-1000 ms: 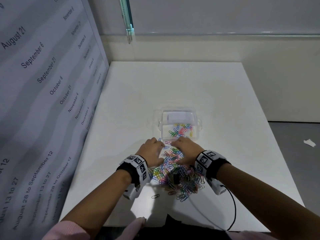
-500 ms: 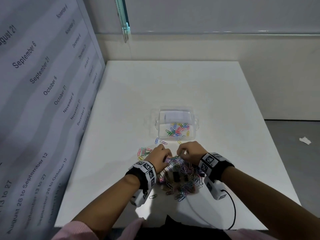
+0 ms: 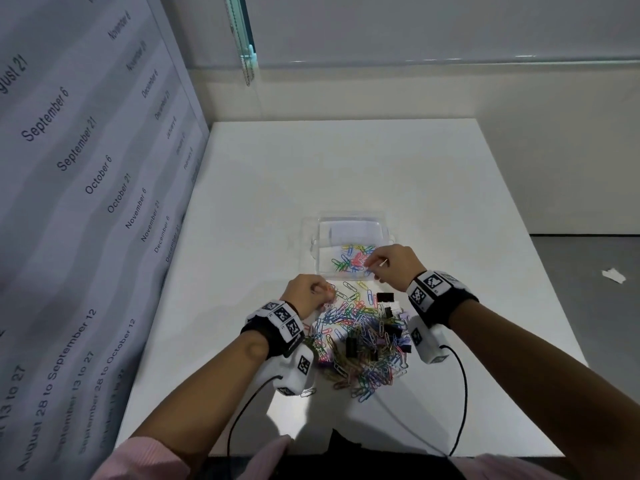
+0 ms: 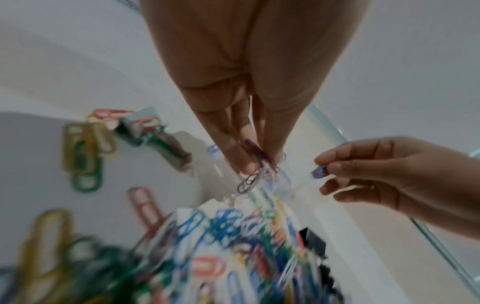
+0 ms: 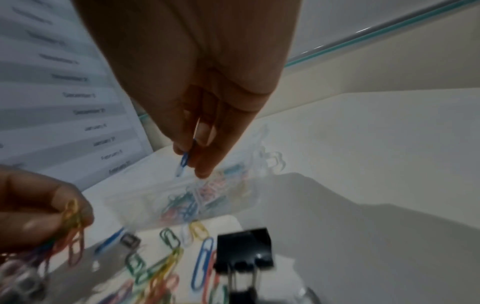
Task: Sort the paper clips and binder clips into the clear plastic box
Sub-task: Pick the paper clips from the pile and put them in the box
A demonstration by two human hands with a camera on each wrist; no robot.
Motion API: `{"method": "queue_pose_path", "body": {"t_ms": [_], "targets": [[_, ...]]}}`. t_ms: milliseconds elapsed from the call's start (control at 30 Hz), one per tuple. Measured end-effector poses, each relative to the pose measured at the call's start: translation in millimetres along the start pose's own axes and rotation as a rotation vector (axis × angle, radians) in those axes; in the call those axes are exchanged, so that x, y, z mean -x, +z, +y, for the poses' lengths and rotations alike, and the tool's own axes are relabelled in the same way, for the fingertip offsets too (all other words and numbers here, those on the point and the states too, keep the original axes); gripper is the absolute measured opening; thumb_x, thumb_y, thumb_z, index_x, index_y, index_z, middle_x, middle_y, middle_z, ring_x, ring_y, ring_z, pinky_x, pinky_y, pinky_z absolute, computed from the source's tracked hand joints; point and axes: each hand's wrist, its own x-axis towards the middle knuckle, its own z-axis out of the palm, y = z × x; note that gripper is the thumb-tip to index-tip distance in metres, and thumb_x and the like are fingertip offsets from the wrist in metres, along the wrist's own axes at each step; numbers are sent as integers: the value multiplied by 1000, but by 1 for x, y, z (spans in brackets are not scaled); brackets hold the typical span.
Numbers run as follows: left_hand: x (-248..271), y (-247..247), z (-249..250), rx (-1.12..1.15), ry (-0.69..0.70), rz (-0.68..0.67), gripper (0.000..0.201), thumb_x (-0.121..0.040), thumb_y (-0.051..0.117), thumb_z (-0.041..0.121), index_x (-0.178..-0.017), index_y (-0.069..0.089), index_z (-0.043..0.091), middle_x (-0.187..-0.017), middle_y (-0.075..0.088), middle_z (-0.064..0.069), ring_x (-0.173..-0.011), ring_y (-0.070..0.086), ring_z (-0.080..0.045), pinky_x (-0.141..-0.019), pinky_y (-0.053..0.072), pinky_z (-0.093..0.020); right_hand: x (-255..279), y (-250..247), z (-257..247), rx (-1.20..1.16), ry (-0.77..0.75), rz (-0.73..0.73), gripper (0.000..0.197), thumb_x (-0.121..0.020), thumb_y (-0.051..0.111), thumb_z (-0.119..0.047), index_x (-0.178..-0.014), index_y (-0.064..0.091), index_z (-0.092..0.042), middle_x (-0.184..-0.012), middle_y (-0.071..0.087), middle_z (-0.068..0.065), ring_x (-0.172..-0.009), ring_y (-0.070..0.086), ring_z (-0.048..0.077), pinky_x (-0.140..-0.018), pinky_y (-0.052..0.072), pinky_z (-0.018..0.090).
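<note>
A heap of coloured paper clips [image 3: 360,344] with black binder clips [image 3: 385,297] mixed in lies on the white table. Behind it stands the clear plastic box [image 3: 320,237] with several clips inside. My right hand [image 3: 375,266] hovers over the box's near right corner and pinches a blue paper clip [image 5: 185,162]. At the heap's far left edge my left hand [image 3: 320,292] pinches a small bunch of paper clips [image 4: 253,176], also seen as a bunch of paper clips [image 5: 72,222] in the right wrist view.
The white table [image 3: 346,174] stretches back to a wall. A panel printed with dates [image 3: 76,202] stands along the left edge. Cables [image 3: 460,393] trail from both wrists toward the near edge. A scrap of paper [image 3: 613,274] lies on the floor at right.
My right hand rose from the heap and moved forward over the box with a clip. My left hand stayed at the heap's left edge, lifting a bunch of clips.
</note>
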Motion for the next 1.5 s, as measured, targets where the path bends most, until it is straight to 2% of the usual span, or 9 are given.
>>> {"method": "queue_pose_path", "body": {"t_ms": [100, 233, 333, 533, 600, 767, 1000, 1200, 1500], "targets": [[-10, -9, 17, 95, 26, 37, 7, -84, 61, 0, -88, 67, 0, -78, 67, -13, -60, 60, -16, -57, 53, -17, -5, -4, -4, 20, -39, -1, 18, -85, 54, -7, -98, 67, -9, -102, 65, 10, -78, 54, 16, -82, 48, 31], [-27, -18, 40, 67, 94, 99, 14, -85, 60, 1, -97, 69, 2, -81, 67, -13, -56, 60, -8, -73, 56, -29, 0, 6, -5, 181, -135, -84, 18, -81, 57, -7, -96, 64, -11, -97, 52, 8, -84, 50, 20, -82, 42, 32], [-36, -20, 52, 96, 128, 121, 21, -88, 51, -3, -101, 67, 0, -87, 67, -15, -50, 61, 1, -67, 57, -20, 7, 16, -6, 247, -139, -170, 18, -80, 53, -7, -93, 65, -11, -94, 60, 10, -80, 50, 19, -78, 42, 28], [-32, -21, 60, -62, 104, 80, 27, -88, 50, 1, -110, 66, 6, -111, 69, -15, -92, 66, -24, -91, 52, -32, 16, 48, 2, 465, -127, -429, 64, -77, 69, -30, -133, 40, -17, -141, 34, 12, -129, 35, 29, -109, 33, 38], [-24, -23, 58, -198, 133, 90, 25, -89, 51, 7, -109, 67, 10, -111, 69, -8, -95, 64, -21, -85, 50, -26, 18, 56, 4, 528, -163, -438, 74, -76, 69, -36, -138, 33, -19, -149, 24, 13, -135, 24, 32, -113, 27, 43], [-5, -22, 37, -377, 125, 61, 22, -86, 51, 7, -99, 69, 11, -104, 69, -11, -81, 58, -18, -72, 42, -22, 22, 63, 3, 550, -251, -402, 57, -76, 69, -27, -126, 48, -11, -133, 40, 18, -120, 38, 34, -103, 36, 42], [9, 4, 0, -790, 76, -169, 88, -66, 77, 42, -140, 32, 25, -140, 29, -6, -129, 29, -28, -105, 38, -44, 22, 57, -4, 341, -148, -384, 17, -80, 56, -11, -92, 68, -11, -106, 63, 11, -100, 56, 27, -81, 41, 29], [11, 18, -9, -806, 188, -165, 57, -76, 70, 27, -129, 47, 20, -127, 41, -6, -118, 40, -26, -95, 43, -40, 17, 29, -2, 213, -120, -214, 19, -81, 56, -8, -91, 72, -10, -98, 73, 7, -77, 51, 7, -69, 32, 14], [13, 21, -7, -651, 195, -162, 23, -87, 55, 5, -109, 59, 9, -114, 52, -13, -103, 54, -30, -92, 42, -35, -9, -13, -17, 119, -86, -16, 16, -84, 58, -6, -91, 72, -9, -99, 72, 11, -69, 55, 9, -76, 42, 21]]}}
